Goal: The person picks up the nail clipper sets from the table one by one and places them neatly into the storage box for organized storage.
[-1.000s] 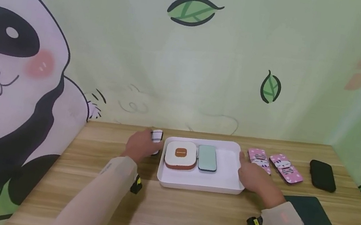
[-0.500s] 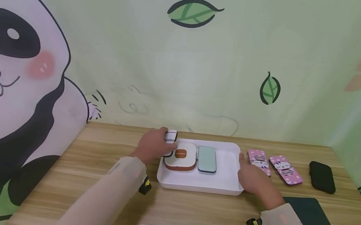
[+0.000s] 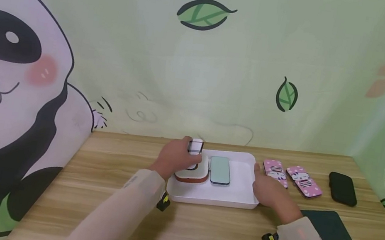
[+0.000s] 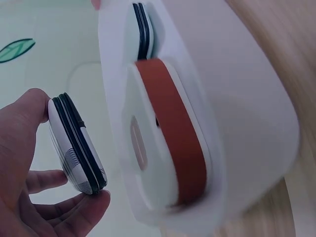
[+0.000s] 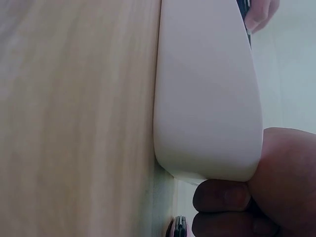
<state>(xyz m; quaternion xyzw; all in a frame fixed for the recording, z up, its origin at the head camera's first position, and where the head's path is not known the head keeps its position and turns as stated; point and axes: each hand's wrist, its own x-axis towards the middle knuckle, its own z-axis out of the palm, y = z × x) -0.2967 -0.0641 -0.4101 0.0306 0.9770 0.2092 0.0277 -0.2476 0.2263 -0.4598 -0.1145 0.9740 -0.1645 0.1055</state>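
My left hand (image 3: 176, 158) holds a small white compact case (image 3: 195, 147) with dark plaid lines, pinched by its edges. In the left wrist view the plaid compact case (image 4: 76, 145) has a black double rim and is closed, apart from the box below. Under it, a rounded white box (image 4: 173, 133) with a red-brown band sits in the white tray (image 3: 241, 182). A mint-green compact case (image 3: 220, 169) lies beside that box. My right hand (image 3: 269, 188) grips the tray's right end, thumb on the rim, fingers curled against the outer wall (image 5: 207, 98).
Right of the tray lie two pink cat-print cases, a nearer one (image 3: 303, 181) and another (image 3: 275, 173) beside the tray. Farther right is a black case (image 3: 342, 188). A dark green flat pad (image 3: 328, 228) lies near my right sleeve. The patterned wall cloth (image 3: 140, 65) rises behind the table.
My left hand has carried the plaid compact case rightward from the table left of the tray to over the white box. The right hand stays on the tray's right end.
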